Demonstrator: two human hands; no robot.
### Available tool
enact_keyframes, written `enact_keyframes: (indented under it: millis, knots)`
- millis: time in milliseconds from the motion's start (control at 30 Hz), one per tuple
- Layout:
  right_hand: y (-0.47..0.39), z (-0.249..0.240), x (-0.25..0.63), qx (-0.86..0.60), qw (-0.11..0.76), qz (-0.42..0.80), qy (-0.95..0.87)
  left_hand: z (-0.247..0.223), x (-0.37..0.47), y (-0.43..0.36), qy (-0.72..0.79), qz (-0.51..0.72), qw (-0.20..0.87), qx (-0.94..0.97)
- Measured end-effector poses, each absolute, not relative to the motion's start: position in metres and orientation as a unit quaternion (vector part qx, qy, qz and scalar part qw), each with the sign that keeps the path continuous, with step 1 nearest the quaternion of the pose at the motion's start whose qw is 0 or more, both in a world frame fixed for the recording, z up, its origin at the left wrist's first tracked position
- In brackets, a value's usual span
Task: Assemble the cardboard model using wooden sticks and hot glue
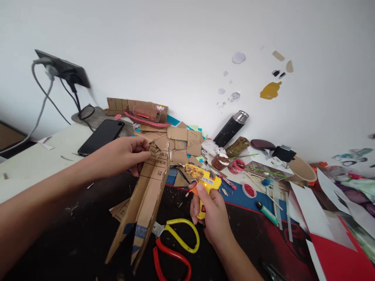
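My left hand (130, 154) pinches the upper end of a folded cardboard piece (150, 191), whose two long pointed strips slant down toward me. Printed characters and a blue patch show on the cardboard. In my right hand (212, 212) is a yellow hot glue gun (205, 181), its fingers wrapped round the handle. The gun's nozzle points left toward the cardboard's edge, a small gap away. Scissors (175, 238) with one yellow and one red handle lie on the dark mat below, their blades partly hidden by the cardboard.
Cardboard scraps (178, 136) and a red model boat (148, 117) lie at the back. A black phone (101, 136) rests at left. Beside the wall lean a black thermos (231, 127), paint jars (220, 161) and sticks. A green cutter (267, 212) and papers (310, 207) lie at right.
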State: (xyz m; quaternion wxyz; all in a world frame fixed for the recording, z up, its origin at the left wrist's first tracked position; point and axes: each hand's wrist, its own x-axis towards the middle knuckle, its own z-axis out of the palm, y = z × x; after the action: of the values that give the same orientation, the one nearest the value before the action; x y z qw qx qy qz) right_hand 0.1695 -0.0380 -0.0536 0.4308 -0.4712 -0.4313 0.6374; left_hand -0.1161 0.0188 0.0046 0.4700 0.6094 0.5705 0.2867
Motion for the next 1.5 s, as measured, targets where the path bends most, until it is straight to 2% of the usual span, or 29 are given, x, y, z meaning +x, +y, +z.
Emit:
enact_keyframes:
  millis: [200,367,500,733,967,1267,1500]
  knots:
    - [-0.039,-0.055,0.166,-0.456,0.469,0.637,-0.409,0.011,-0.092,0.008,0.569,0.276,0.483,0.606]
    - [-0.037,-0.057,0.165,-0.452,0.490,0.626,-0.404,-0.005,-0.081,0.001,0.561,0.295,0.508,0.583]
    - [-0.036,-0.058,0.165,-0.449,0.479,0.624,-0.424,-0.018,-0.075,-0.002,0.555,0.304,0.530,0.564]
    - [-0.038,-0.062,0.164,-0.436,0.457,0.649,-0.425,-0.014,-0.060,-0.009,0.547,0.332,0.561,0.526]
    - [-0.039,-0.055,0.165,-0.469,0.469,0.582,-0.472,-0.014,-0.057,-0.012,0.551,0.330,0.564,0.519]
    - [-0.039,-0.054,0.161,-0.468,0.431,0.613,-0.468,-0.010,-0.056,-0.013,0.557,0.333,0.576,0.498]
    - [-0.036,-0.062,0.162,-0.454,0.458,0.646,-0.408,-0.015,-0.054,-0.017,0.527,0.339,0.599,0.498]
